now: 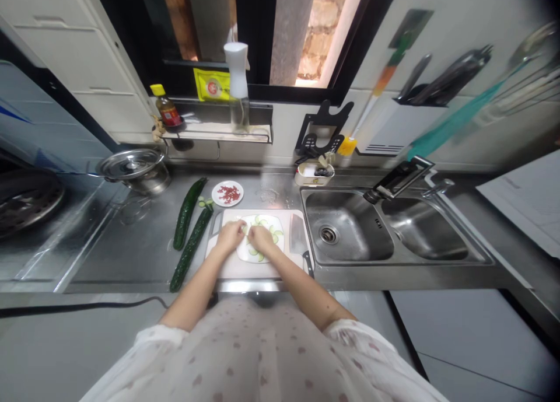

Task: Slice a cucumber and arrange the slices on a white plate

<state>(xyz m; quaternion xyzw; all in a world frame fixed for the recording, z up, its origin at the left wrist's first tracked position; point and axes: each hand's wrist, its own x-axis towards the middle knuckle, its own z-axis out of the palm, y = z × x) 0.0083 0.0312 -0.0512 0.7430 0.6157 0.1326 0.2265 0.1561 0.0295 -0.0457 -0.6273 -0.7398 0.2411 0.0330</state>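
Note:
A white plate (263,256) lies on a pale cutting board (227,269), with thin cucumber slices (276,234) laid around its surface. Over the plate's left part, my left hand (231,236) has its fingers pinched together, and a small pale green slice shows at the fingertips. Close beside it, my right hand (261,240) is also closed, its fingertips facing the left ones. What the right fingers hold is too small to make out. A wide-bladed knife (300,234) rests along the board's right side.
Two whole cucumbers (187,215) lie left of the board, beside cut ends (203,202). Behind the board is a small plate (238,199) of chopped red pieces. A lidded pot (146,177) stands back left; a double sink (350,238) is at right.

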